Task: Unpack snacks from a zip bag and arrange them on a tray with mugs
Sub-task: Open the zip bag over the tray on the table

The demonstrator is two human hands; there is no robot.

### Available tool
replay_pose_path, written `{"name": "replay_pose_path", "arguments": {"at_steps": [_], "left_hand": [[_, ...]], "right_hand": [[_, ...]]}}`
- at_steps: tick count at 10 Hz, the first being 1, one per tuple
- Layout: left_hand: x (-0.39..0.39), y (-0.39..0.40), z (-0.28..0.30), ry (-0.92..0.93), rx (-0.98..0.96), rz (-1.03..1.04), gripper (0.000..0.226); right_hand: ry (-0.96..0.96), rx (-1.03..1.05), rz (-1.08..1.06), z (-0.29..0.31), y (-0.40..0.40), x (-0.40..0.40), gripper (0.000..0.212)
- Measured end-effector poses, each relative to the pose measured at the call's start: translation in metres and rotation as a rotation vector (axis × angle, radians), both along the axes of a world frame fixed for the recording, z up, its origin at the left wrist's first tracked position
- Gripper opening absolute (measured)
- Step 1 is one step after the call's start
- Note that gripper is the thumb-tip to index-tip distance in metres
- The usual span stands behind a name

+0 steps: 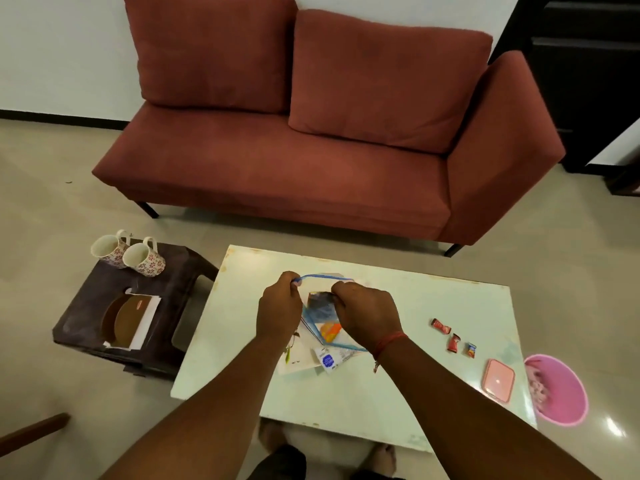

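- Zip bag [323, 323]: clear, blue-edged, at table centre; mouth at 12 o'clock, pulled apart between both hands. Dark and orange packets visible inside.
- Left hand [278, 306]: closed in a pinch on the bag's blue rim at its 10 o'clock corner.
- Right hand [363, 315]: closed in a pinch on the opposite lip of the mouth, at 2 o'clock of the bag; red thread at the wrist.
- Loose snacks [453, 341]: three small wrapped pieces, already out, at 3 o'clock of the bag, well apart from it, lying in a short row on the table [398, 393].
- White-and-blue sachet [328, 360]: at 6 o'clock of the bag, touching papers under the bag's lower edge.
- Pink lidded box [498, 380]: at 4 o'clock, near the table's right edge.
- Mugs [128, 252]: two, floral, on a dark stool [86, 320] at 9 o'clock, off the table, not yet moved.
- Tray: cannot be identified with certainty; a round brown item [126, 322] lies on the stool.
- Progress, judged: early. Bag being opened or emptied; a few snacks out, more inside; nothing arranged with mugs yet.
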State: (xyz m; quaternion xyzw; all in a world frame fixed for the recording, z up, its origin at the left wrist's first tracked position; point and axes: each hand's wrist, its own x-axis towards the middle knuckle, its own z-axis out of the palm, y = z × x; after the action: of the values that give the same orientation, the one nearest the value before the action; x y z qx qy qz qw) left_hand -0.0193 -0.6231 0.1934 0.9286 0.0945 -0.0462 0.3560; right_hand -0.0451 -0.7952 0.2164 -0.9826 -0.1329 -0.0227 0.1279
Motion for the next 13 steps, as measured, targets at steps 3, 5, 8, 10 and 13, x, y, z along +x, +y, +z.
{"name": "replay_pose_path", "arguments": {"at_steps": [3,5,8,10,13], "left_hand": [[0.038,0.097,-0.013,0.096,0.174,0.121,0.026],[0.052,0.157,-0.046,0.106,0.181,0.122,0.027],[0.049,0.181,-0.081,0.086,0.116,0.052,0.027],[0.035,0.162,-0.080,0.131,0.104,0.046,0.020],[0.025,0.068,-0.030,0.100,0.124,-0.042,0.018]], "right_hand": [[0.085,0.767,-0.951,-0.073,0.025,0.023,0.030],[0.268,0.946,-1.434,-0.158,0.025,0.010,0.021],[0.562,1.279,-1.613,-0.237,0.029,0.018,0.014],[0.763,1.580,-1.657,-0.218,0.035,-0.003,0.009],[0.360,1.025,-1.130,-0.127,0.008,-0.006,0.015]]}}
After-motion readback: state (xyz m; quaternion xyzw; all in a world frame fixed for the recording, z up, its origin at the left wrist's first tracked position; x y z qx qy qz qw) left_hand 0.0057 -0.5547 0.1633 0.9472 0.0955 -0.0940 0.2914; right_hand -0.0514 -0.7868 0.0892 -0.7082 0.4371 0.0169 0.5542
